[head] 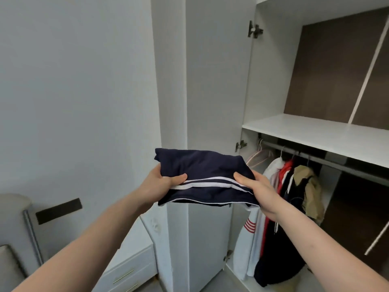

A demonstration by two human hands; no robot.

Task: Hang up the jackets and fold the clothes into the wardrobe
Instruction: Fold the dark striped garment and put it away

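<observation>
Both hands hold a folded navy garment with white stripes (204,178) flat at frame center: the left hand (162,184) grips its 9 o'clock edge, the right hand (259,190) its 3 o'clock edge, thumbs on top. At 3 o'clock the open wardrobe (248,81) shows a bare white shelf (315,131); below it, jackets (288,207) hang from the rail (328,161).

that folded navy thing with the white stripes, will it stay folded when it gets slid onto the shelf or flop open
Probably floppy: the folded navy garment sags between the left hand and right hand. Its layers look loose at the near edge, so pushing it along the shelf may unfold it. It looks light.
</observation>
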